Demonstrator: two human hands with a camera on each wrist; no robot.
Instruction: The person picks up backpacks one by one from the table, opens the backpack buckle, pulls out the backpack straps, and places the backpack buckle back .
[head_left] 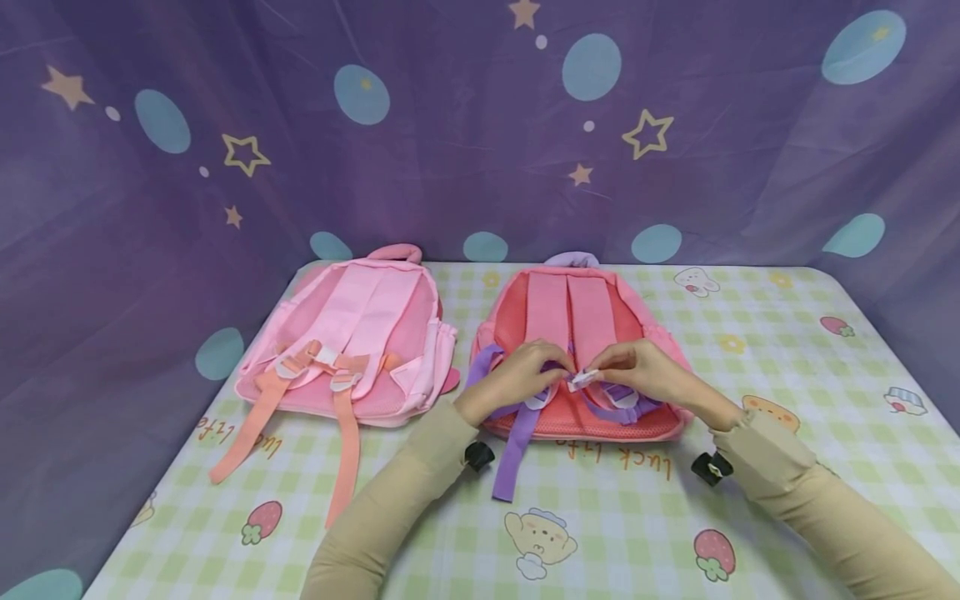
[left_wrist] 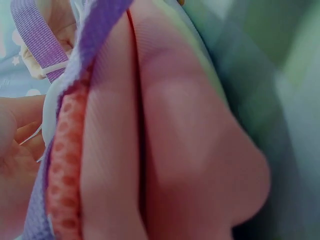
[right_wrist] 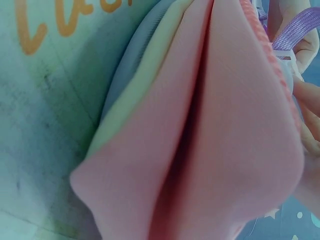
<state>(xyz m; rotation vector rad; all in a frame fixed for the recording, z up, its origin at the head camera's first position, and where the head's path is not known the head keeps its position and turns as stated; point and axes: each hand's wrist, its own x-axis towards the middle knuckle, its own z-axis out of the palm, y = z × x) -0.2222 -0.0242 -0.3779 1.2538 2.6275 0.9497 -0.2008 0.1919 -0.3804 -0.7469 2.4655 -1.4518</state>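
A coral-pink backpack (head_left: pixel 517 312) lies with its strap side up, its purple webbing straps (head_left: pixel 515 454) loose around it. Over its lower middle, both hands meet at a small white plastic buckle (head_left: pixel 582 381). My left hand (head_left: pixel 525 372) pinches the buckle's left end, and my right hand (head_left: pixel 647 369) pinches its right end. Fingers cover parts of the buckle, so whether its halves are joined cannot be told. The left wrist view has the left hand (left_wrist: pixel 17 160) at its edge, beside the bag's coral mesh (left_wrist: pixel 67 165). The right hand (right_wrist: pixel 307 120) shows at the right wrist view's edge.
To the left lies a light pink backpack (head_left: pixel 360 308), strap side up, with orange straps (head_left: pixel 345 442) and a white buckle (head_left: pixel 326 356) across its middle. Both bags rest on a table with a green checked cloth (head_left: pixel 600 517). A purple curtain (head_left: pixel 480 167) hangs behind.
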